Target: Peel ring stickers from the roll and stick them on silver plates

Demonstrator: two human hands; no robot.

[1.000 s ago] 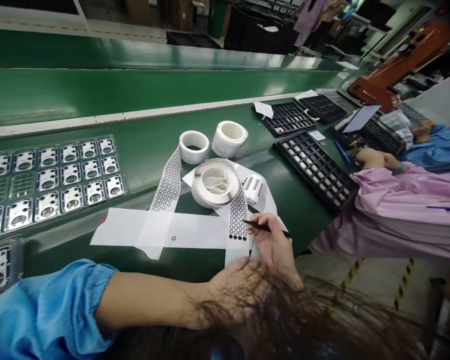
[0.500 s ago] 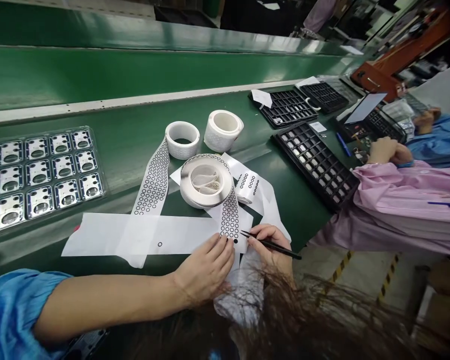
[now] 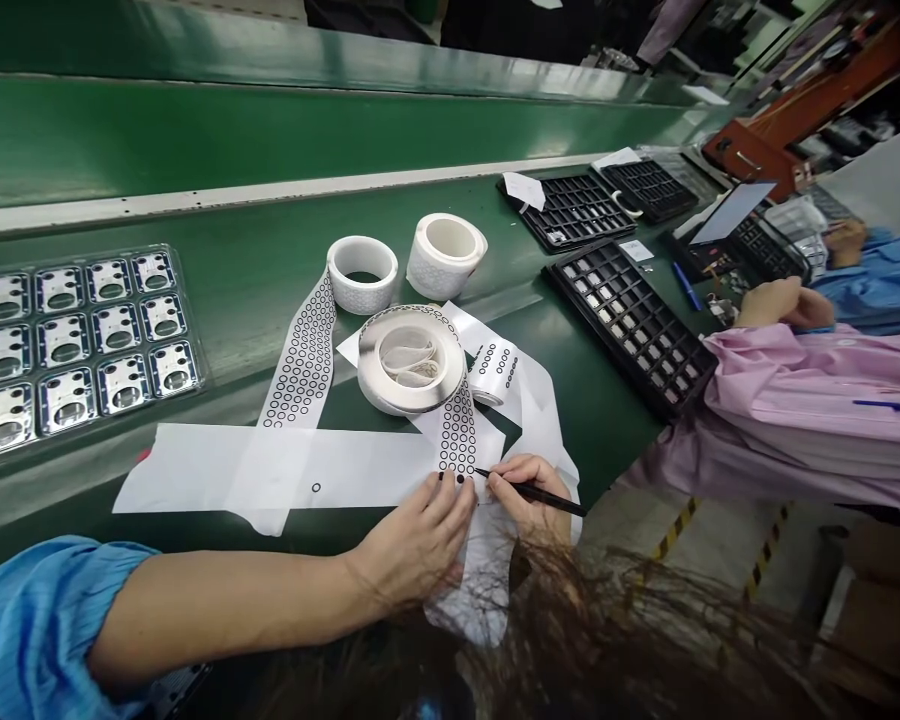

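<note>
Item: sticker strip [image 3: 459, 437], white liner w/ rows of black rings, running from the big roll [image 3: 411, 358] down to the near table edge, lying across a long blank liner sheet [image 3: 217, 467]. Change vs. half a sec ago: your tweezers [image 3: 529, 490] have swung in, tip now at the strip's lowest row of dots, where before it sat just off to the right; your left fingers have crept a little further up onto the strip end. Reads as a pick of one ring being lined up, not yet lifted. L hand [image 3: 412, 545]: palm down, fingers spread flat, pinning the strip's end, nothing gripped. R hand [image 3: 529, 500]: closed in a pen-style pinch on the tweezers, partly hidden by hair. Whether tweezer tips have anything, can't tell. Around: two smaller rolls [image 3: 362, 273] behind; tray of metal plates [image 3: 75, 340] far left; black part trays [image 3: 630, 330] right, w/ a co-worker's pink sleeve [image 3: 817, 400] beside them.
</note>
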